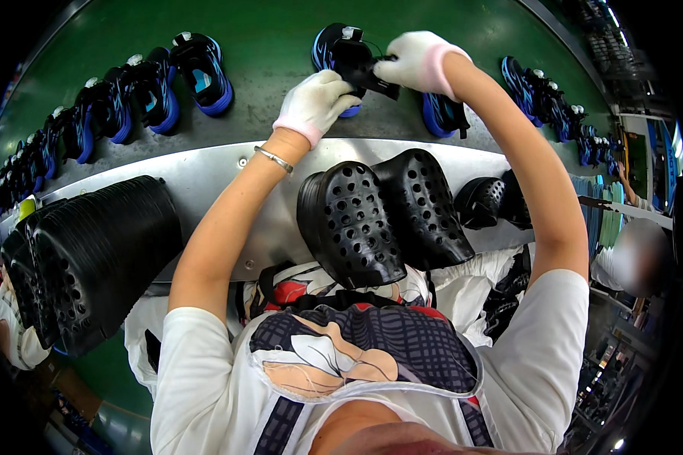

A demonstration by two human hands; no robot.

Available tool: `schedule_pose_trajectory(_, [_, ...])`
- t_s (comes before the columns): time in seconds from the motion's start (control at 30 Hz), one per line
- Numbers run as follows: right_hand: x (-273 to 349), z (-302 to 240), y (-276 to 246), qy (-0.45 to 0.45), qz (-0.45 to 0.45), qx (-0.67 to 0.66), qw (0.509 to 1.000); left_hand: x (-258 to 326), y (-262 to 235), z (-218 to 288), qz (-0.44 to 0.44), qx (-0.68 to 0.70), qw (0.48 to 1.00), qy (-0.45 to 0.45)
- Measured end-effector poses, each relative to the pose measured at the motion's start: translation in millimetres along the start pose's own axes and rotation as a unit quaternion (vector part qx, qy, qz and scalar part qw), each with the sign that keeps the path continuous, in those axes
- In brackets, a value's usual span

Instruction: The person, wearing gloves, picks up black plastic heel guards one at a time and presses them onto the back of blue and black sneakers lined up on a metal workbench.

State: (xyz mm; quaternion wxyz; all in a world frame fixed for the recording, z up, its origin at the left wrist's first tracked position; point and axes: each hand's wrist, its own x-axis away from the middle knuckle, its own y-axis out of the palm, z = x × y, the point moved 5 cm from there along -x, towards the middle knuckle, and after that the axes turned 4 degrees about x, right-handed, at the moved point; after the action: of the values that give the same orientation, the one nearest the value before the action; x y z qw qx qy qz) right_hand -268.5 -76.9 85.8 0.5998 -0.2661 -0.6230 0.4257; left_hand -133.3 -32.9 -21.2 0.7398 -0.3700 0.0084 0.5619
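Gloves cover both hands, white with pink cuffs. The left hand [316, 102] and right hand [413, 61] meet over the green belt [281, 38], both closed on one black shoe part [364, 67] held just above a blue-and-black shoe [328, 47]; each grip is curled tight around the part, the left from below, the right from the top. A bracelet [274, 159] circles the left wrist. More blue shoes [159, 91] stand in a row along the belt to the left, others [546, 98] to the right. Nearer the person, on the metal table [205, 182], two black perforated clogs [387, 216] lean side by side, touching, and a stack of black clogs [91, 258] lies at the left edge.
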Motion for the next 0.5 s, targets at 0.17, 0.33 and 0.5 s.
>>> schedule_pose_trajectory(0.17, [-22.3,-33.4,12.5,0.014,0.033,0.049,0.998,6.0,-3.1,-3.0,0.020,0.008,1.000,-0.021])
schedule_pose_trajectory(0.33, [-33.5,-49.7,35.2,0.025,0.023,0.079,0.996,8.9,0.5,-1.0,0.039,-0.002,0.999,-0.009])
schedule_pose_trajectory(0.5, [-51.0,-60.5,43.0,-0.003,0.020,0.129,0.991,8.1,2.4,3.3,0.059,-0.038,0.997,-0.009])
